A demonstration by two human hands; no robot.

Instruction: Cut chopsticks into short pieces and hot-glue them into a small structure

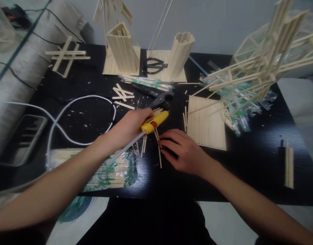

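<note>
My left hand (pixel 139 119) is wrapped round a yellow hot glue gun (pixel 159 119), and a pale glue stick (pixel 128 146) juts from its back end. The gun's nozzle is hidden. My right hand (pixel 178 148) pinches thin wooden sticks (pixel 159 154) by their sides, right below the gun. Several short cut sticks (pixel 144 146) lie beside them on the black table. Just beyond my left hand rest dark-handled scissors (pixel 160 98). A flat panel of sticks (pixel 206 124) lies to the right of my right hand.
Two stick towers (pixel 123 51) (pixel 181 51) stand on flat bases at the back, with black-handled pliers (pixel 154 66) between them. A large stick frame (pixel 261 73) rises at the right. A white cable (pixel 79 98) loops at left, above a bag of chopsticks (pixel 115 173).
</note>
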